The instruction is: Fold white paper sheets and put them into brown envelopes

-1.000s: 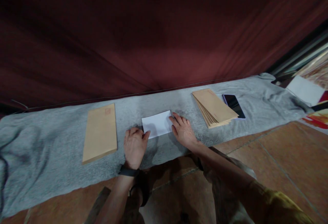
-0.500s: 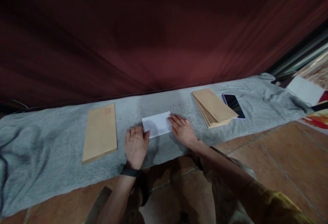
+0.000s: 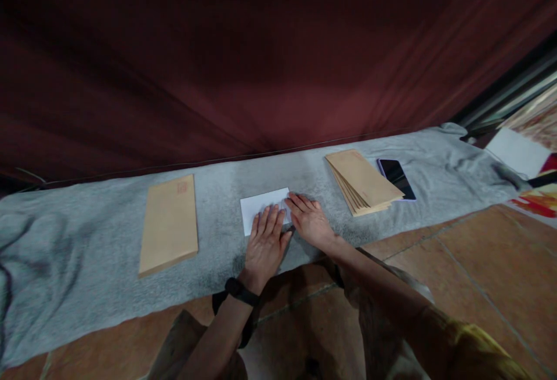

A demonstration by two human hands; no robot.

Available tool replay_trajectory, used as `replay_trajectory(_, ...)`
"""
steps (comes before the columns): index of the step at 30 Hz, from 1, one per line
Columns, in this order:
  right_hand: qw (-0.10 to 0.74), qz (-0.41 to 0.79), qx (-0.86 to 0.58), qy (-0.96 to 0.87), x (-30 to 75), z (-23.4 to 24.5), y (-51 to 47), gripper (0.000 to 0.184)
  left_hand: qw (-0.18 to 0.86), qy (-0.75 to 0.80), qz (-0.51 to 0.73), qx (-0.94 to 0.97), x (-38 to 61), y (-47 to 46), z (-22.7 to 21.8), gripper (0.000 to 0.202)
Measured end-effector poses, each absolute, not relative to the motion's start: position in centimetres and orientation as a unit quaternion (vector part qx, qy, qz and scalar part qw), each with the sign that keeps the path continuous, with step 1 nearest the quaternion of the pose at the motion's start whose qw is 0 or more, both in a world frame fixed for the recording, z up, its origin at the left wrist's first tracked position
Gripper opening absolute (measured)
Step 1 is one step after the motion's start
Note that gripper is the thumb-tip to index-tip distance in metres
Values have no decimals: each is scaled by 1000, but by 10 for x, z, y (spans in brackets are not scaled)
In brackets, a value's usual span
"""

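Note:
A small folded white paper (image 3: 256,205) lies on a grey cloth (image 3: 87,264) spread over the floor. My left hand (image 3: 264,241) lies flat on the paper with its fingers stretched out, covering the near half. My right hand (image 3: 310,220) rests palm down at the paper's right edge, fingers extended and touching it. A dark band sits on my left wrist. Neither hand grips anything.
A single brown envelope (image 3: 169,223) lies on the cloth to the left. A stack of brown envelopes (image 3: 363,181) and a dark phone (image 3: 397,178) lie to the right. A dark red curtain (image 3: 261,61) hangs behind. Orange floor tiles (image 3: 478,264) run along the near side.
My left hand has moved right from beside the paper's left corner onto the paper and spread flat. My right hand has stayed at the right edge.

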State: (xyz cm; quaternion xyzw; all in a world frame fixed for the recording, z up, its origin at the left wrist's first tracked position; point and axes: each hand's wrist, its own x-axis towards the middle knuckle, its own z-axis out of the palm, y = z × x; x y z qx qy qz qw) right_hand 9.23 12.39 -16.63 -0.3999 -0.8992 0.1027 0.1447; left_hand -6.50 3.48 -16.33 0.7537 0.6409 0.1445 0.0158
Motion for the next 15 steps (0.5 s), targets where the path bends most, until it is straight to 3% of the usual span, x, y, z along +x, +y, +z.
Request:
replay_trajectory(8,180,124,-402,-889,86,-163,121,45,3,640,118,760,-66,32,-169,60)
replay_trajectory(15,182,183,-287,-922,62,-162,106,56,19,618,97,780,-66,31,-172,56)
